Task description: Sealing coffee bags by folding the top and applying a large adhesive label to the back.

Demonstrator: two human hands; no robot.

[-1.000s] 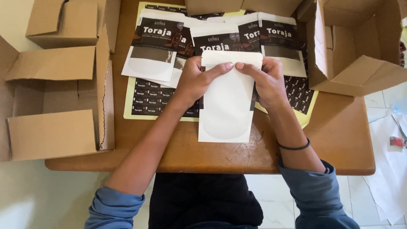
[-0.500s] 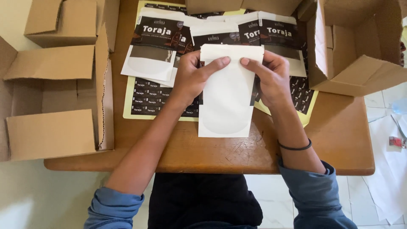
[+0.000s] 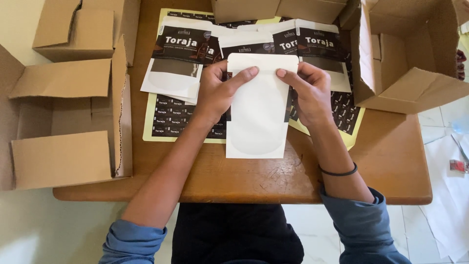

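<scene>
A plain white stand-up pouch (image 3: 257,115) lies back side up on the brown wooden table (image 3: 391,161). My left hand (image 3: 217,93) grips its upper left edge, thumb pressed on the top. On the upper right edge sits my right hand (image 3: 309,93), its thumb also on top. Behind the pouch lie several white pouches with dark labels (image 3: 183,54), overlapping one another. Under them are yellow sheets of small dark stickers (image 3: 171,120).
An open cardboard box (image 3: 68,122) lies on its side at the left, another (image 3: 83,29) behind it. A large open box (image 3: 415,54) stands at the right. More boxes (image 3: 273,9) line the far edge. White paper (image 3: 452,195) lies on the floor at right.
Both hands have slid a little toward the pouch's top edge, and the thumbs now press nearer each other. The pouch has stayed in about the same place.
</scene>
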